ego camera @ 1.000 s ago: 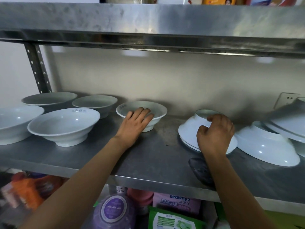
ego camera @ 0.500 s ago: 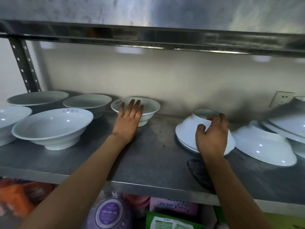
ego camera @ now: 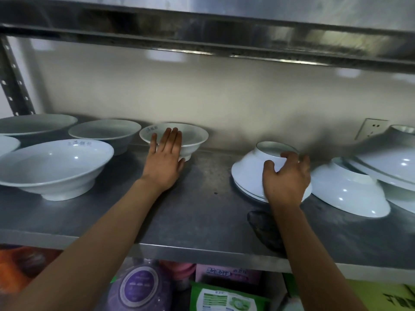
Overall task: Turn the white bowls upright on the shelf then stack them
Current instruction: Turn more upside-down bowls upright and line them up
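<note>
Head view is showing glossy white bowls on a steel shelf (ego camera: 202,223). Left hand (ego camera: 165,161) is pressing straight fingers against an upright bowl (ego camera: 193,136). Right hand (ego camera: 286,180) is curling round an upturned bowl (ego camera: 249,169).

Far-left bowl (ego camera: 7,144) at nine o'clock: cut by the frame edge. Stacked bowls (ego camera: 395,162) at three o'clock: likewise cut; we cannot count them. Bowl lettering (ego camera: 79,143): illegible to us.
</note>
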A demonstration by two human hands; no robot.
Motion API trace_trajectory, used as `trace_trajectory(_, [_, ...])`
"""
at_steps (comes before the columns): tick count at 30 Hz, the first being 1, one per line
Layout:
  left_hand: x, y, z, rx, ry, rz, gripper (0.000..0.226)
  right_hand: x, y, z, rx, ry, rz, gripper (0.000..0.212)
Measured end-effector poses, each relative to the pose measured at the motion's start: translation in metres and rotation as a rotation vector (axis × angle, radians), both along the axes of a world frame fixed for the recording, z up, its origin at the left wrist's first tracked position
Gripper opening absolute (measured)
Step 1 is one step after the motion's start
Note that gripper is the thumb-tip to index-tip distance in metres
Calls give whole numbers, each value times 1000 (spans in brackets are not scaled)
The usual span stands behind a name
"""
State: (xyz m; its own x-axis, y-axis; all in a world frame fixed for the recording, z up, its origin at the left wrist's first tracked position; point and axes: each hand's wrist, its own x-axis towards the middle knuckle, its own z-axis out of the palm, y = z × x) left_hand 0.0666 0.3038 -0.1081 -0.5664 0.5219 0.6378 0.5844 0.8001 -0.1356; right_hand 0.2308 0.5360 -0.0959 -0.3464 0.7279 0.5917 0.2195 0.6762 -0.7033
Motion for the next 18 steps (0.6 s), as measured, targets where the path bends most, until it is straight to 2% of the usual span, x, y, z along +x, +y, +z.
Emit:
trace_trajectory(3, [14, 3, 5, 21, 53, -59, 65, 2, 0, 3, -120, -81, -22, 45])
trace_trajectory(8, [37, 10, 11, 135, 39, -191, 65, 5, -2, 3, -101, -63, 39, 46])
trace_trajectory(14, [58, 63, 22, 341, -145, -350, 66, 5, -3, 5, -121, -33, 62, 45])
trace_trajectory(18, [64, 101, 20, 410, -287, -366, 58, 8, -2, 6, -117, -17, 58, 40])
